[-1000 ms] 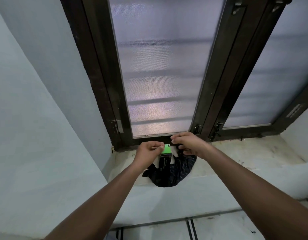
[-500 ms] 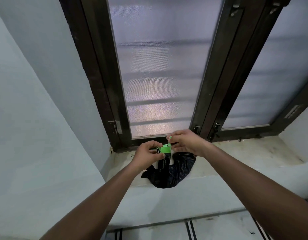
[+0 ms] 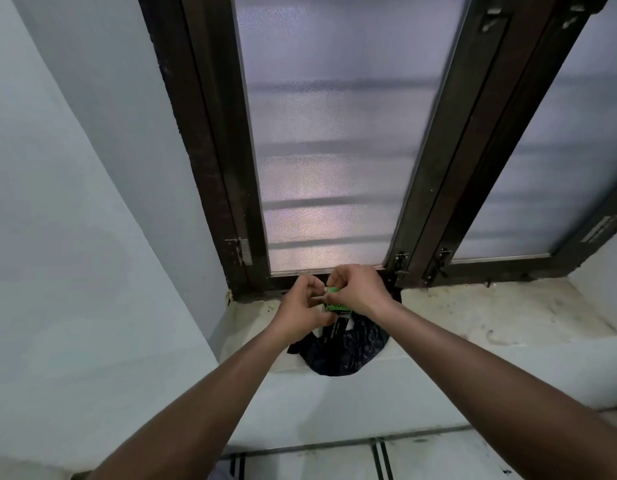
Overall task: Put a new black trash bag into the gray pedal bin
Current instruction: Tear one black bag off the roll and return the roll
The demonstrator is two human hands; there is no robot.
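A pack of black trash bags [image 3: 348, 344] with a green and black paper label [image 3: 336, 308] lies on the white window sill [image 3: 490, 317], its lower part hanging over the sill's front edge. My left hand [image 3: 301, 311] grips the pack's upper left side, fingers curled. My right hand [image 3: 357, 289] pinches the green top of the label from the right. Both hands meet just above the pack, in front of the window frame. The gray pedal bin is not in view.
A dark brown window frame [image 3: 224, 188] with frosted panes [image 3: 331, 140] rises right behind the hands. A white wall [image 3: 75, 237] closes the left side. Tiled floor [image 3: 421, 459] with dark lines shows below the sill.
Both hands stayed at the pack and drew closer together. My right hand shifted its fingers onto the green label top, and more of the label now shows lifted.
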